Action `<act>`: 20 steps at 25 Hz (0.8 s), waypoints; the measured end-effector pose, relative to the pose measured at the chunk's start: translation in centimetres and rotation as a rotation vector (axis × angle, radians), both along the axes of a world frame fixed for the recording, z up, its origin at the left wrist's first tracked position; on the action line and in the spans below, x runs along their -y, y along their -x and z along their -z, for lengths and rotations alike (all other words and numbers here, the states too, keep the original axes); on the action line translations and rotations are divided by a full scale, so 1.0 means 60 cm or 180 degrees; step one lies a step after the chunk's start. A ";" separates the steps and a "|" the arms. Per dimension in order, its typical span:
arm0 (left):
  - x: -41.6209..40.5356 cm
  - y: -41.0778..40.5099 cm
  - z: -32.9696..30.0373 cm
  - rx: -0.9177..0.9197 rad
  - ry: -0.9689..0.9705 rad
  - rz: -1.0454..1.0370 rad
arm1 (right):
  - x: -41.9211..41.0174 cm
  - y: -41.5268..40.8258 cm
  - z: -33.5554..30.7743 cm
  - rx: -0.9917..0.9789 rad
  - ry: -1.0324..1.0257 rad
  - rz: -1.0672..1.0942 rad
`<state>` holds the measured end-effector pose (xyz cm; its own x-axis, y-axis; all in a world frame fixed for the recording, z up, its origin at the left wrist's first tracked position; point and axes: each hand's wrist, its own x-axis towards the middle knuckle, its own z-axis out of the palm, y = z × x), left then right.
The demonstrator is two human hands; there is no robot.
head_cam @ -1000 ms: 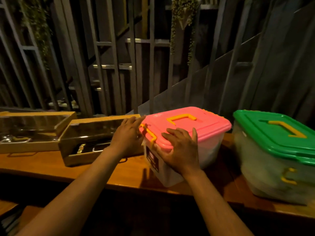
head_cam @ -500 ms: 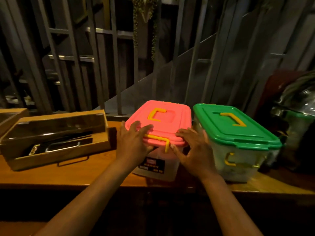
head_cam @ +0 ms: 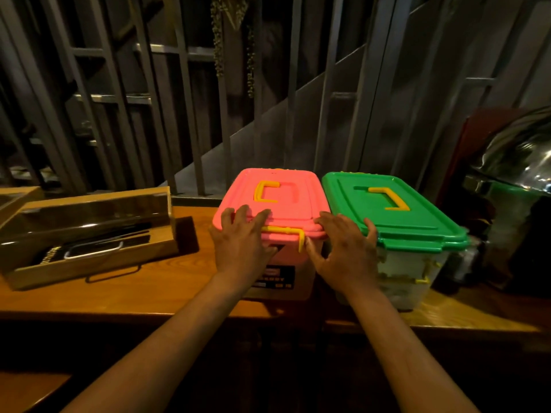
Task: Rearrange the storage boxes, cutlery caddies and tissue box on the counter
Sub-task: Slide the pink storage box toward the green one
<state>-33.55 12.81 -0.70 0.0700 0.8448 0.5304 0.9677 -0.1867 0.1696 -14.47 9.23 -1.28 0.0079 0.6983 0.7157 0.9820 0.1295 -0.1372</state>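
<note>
- Our wooden counter [head_cam: 125, 296] runs along dark metal railings; bare wood lies left of the pink-lidded box [head_cam: 275, 222], up to the cutlery caddy [head_cam: 89, 234].
- Right of the pink-lidded box, the green-lidded box [head_cam: 396, 228] stands flush against it — no gap shows between the lids.
- Our left hand [head_cam: 241, 242] rests spread on the pink lid's near edge; our right hand [head_cam: 343, 251] lies open across the seam between both boxes, neither closed round anything.
- Both boxes are translucent plastic with yellow handles; their contents are too murky to make out.
</note>
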 end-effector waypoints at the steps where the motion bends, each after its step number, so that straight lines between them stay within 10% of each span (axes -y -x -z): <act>1: 0.000 0.000 0.002 -0.0010 -0.0009 -0.0010 | 0.000 -0.001 0.001 -0.0003 -0.0016 -0.0014; 20: 0.091 0.206 -0.006 0.0305 -0.0356 0.0444 | 0.021 0.211 -0.016 -0.0610 -0.0253 -0.0497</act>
<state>-45.94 7.36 -0.32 0.1270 0.7659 0.6303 0.9115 -0.3407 0.2304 -27.16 7.94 -0.33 0.0451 0.6434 0.7642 0.9063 0.2954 -0.3022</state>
